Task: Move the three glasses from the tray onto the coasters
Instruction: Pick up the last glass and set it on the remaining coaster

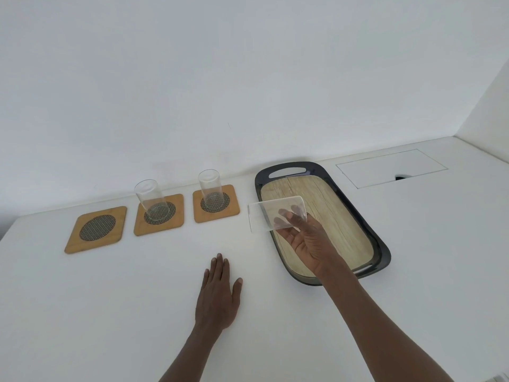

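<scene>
Tray [369,216]: a long oval tray with a dark rim, a wood-grain floor and a handle slot at each end, lying on the white table [137,299] to the right of the coasters. Nothing stands on its floor.
Right coaster [216,203]: a square wooden mat with a dark mesh disc, nearest the tray; an upright clear glass [210,190] stands on the disc.
Middle coaster [159,214]: same kind of mat; a second clear glass [151,199] stands on its disc.
Left coaster [95,229]: same kind of mat, bare, at the far left of the row.
Third glass [275,213]: clear, tipped onto its side in the air, its mouth pointing left toward the coasters, above the tray's left rim and the table just beside it.
Right hand [305,244]: reaches in from the lower right, palm turned up and to the left, with the fingers and thumb curled round the base end of the third glass; fingertips show through the glass wall.
Left hand [219,296]: lies flat on the table, palm down, fingers together and pointing away, thumb spread to the right; it grips nothing and sits well apart from the coasters.
Table inset [391,168]: a thin-lined rectangular panel with a small dark notch, behind and right of the tray.
</scene>
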{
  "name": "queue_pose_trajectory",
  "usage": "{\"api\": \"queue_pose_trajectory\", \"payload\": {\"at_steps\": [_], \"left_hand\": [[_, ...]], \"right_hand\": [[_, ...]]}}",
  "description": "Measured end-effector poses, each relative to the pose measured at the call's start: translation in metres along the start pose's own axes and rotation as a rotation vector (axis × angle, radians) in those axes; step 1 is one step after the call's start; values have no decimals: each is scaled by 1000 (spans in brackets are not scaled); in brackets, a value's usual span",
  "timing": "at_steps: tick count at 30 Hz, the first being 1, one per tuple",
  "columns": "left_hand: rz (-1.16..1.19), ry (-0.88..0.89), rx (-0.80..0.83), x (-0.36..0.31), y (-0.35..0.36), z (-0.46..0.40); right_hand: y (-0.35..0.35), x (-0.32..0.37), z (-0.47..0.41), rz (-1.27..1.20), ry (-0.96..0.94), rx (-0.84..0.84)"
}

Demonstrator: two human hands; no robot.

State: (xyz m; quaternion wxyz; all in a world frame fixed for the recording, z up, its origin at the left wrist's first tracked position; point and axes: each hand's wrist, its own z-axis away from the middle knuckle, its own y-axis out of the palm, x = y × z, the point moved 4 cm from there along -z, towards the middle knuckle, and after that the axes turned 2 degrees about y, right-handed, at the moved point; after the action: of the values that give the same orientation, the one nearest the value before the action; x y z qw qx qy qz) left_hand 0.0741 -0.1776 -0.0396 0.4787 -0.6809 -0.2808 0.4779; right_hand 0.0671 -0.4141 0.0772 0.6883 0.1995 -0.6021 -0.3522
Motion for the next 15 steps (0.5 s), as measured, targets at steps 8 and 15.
{"api": "queue_pose_trajectory", "payload": {"at_steps": [8,15], "left_hand": [[129,-32,44,8,-8,3],[93,-91,-11,66,-40,23]], "right_hand": [[21,-6,-3,91,-6,-6],[63,-30,-9,115,4,15]]}}
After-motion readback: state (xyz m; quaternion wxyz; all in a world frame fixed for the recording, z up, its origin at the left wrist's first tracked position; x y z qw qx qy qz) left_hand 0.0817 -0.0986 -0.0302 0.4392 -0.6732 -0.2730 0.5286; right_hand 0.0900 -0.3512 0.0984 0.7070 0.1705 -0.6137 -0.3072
